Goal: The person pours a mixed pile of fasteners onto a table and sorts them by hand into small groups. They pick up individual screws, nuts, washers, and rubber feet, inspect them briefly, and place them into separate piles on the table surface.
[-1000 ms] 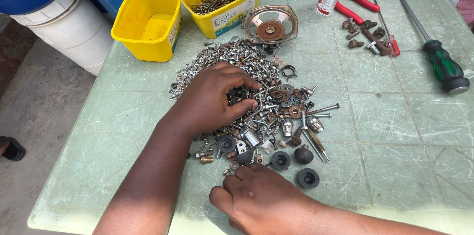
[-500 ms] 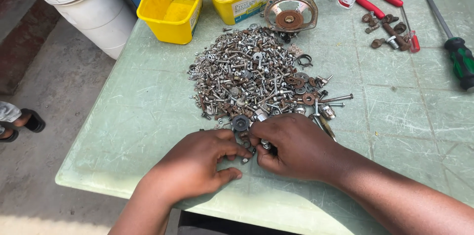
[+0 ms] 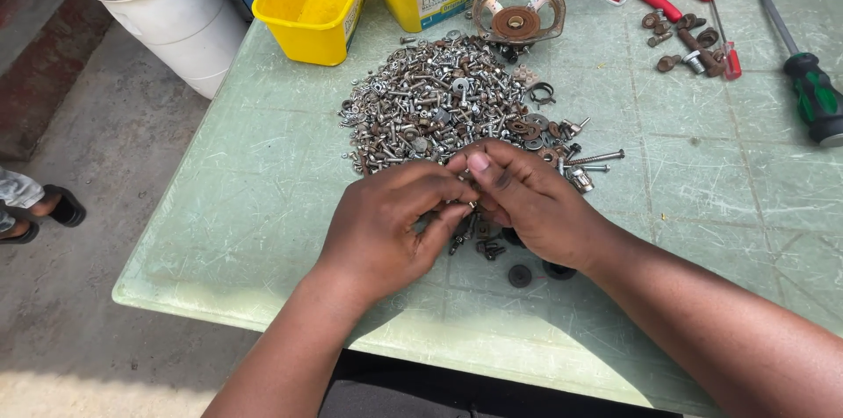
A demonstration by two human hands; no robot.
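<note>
One cam only, on the person's head. It looks steeply down at a pale green table (image 3: 263, 172), from the person's side. Both arms come in from 6 o'clock. The left hand (image 3: 386, 225) and right hand (image 3: 536, 203) sit near the middle, quite close to the cam. The pile of screws and bolts (image 3: 439, 102) lies toward 12 o'clock. Yellow tubs (image 3: 307, 1) sit at 11 o'clock, a screwdriver (image 3: 803, 75) at 2. Floor shows at 9 o'clock. The far table edge is cut off, I think. No 2nd view to share.
</note>
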